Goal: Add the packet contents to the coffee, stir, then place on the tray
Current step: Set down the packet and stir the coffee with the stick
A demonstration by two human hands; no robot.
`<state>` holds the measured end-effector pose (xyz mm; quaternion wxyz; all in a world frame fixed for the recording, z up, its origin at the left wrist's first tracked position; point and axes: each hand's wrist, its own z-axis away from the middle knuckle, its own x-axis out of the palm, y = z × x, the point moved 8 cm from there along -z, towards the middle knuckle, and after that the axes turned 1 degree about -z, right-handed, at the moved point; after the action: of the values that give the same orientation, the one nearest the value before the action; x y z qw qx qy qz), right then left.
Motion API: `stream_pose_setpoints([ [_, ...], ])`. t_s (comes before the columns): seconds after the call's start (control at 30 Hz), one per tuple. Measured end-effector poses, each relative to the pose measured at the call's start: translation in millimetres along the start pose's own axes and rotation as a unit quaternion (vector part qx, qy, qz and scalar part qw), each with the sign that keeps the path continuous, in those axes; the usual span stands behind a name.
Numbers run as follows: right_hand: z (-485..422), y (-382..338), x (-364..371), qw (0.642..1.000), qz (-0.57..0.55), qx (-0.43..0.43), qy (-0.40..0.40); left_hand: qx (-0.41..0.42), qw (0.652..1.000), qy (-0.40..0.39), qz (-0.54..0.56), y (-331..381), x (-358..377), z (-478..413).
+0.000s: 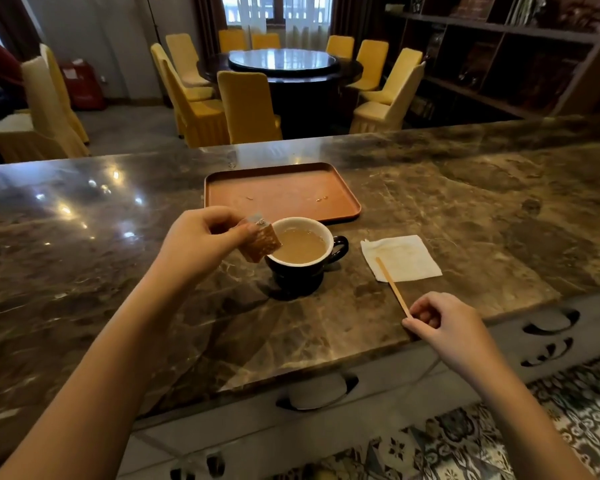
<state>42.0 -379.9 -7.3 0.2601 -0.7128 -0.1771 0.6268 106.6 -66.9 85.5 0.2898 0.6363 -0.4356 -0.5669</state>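
Note:
A dark cup (303, 271) with a white inside holds milky coffee and stands on the marble counter, its handle to the right. My left hand (196, 242) pinches a small brown packet (260, 242), tilted over the cup's left rim. Beyond the cup lies an orange-brown tray (281, 174) with a few crumbs on it. A thin wooden stirrer (392, 284) lies across the corner of a white napkin (404, 258), to the right of the cup. My right hand (440, 318) pinches the stirrer's near end at the counter's front edge.
The brown marble counter (118, 271) stretches wide to both sides. Its front edge runs just under my right hand, with drawers below. Behind the counter stand yellow-covered chairs (248, 105) around a round dark table, and shelves at the right.

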Motion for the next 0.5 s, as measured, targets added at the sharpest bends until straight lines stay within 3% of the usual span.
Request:
stream_pose_setpoints([
  [0.3, 5.7, -1.6, -3.0, 0.996, 0.039, 0.031, 0.078, -0.085, 0.995, -0.048, -0.033, -35.5, 7.7, 23.0],
  [0.5, 18.1, 5.1, -7.9, 0.987, -0.01, 0.039, 0.153, -0.163, 0.983, -0.075, -0.045, -77.7, 6.4, 22.2],
])
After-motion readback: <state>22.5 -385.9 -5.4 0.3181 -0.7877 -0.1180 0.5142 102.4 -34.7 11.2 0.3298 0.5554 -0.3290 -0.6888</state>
